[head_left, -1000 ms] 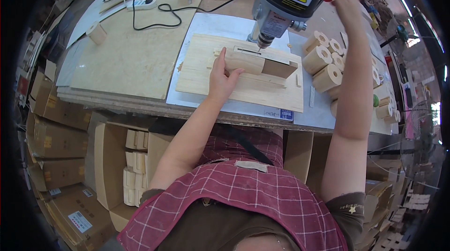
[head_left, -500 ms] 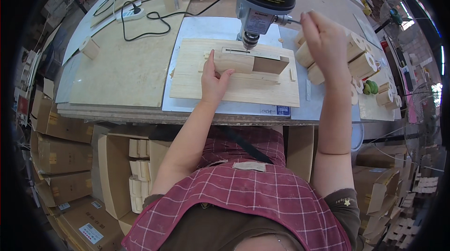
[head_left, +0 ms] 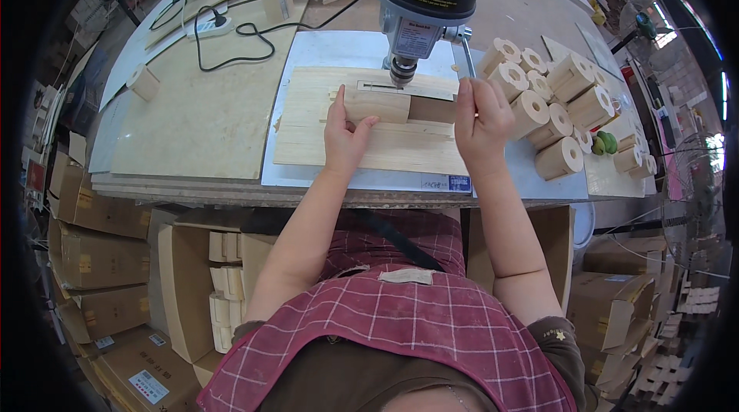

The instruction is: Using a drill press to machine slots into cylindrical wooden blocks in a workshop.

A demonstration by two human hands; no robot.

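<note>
A grey drill press (head_left: 416, 35) stands at the far middle of the table, its chuck (head_left: 402, 73) lowered over a slotted plate (head_left: 427, 92). Under the plate lies a pale wooden cylinder (head_left: 385, 108) on its side, in a jig on a plywood board (head_left: 304, 139). My left hand (head_left: 346, 142) grips the cylinder's left end, fingers behind and thumb along the near side. My right hand (head_left: 485, 115) is closed around the lower end of the feed lever (head_left: 469, 58). The drill bit's tip is too small to make out against the slot.
Several wooden cylinders with bored holes (head_left: 531, 108) are grouped on the right, beside small green fruit (head_left: 605, 142). At the left lie a power strip (head_left: 210, 28), a black cable (head_left: 265, 42) and loose cylinders (head_left: 144, 82). Below the table, a cardboard box (head_left: 183, 289) holds more wooden pieces.
My right hand has pulled the lever down and toward me, and the chuck now sits closer to the slotted plate. My left hand still holds the cylinder in place.
</note>
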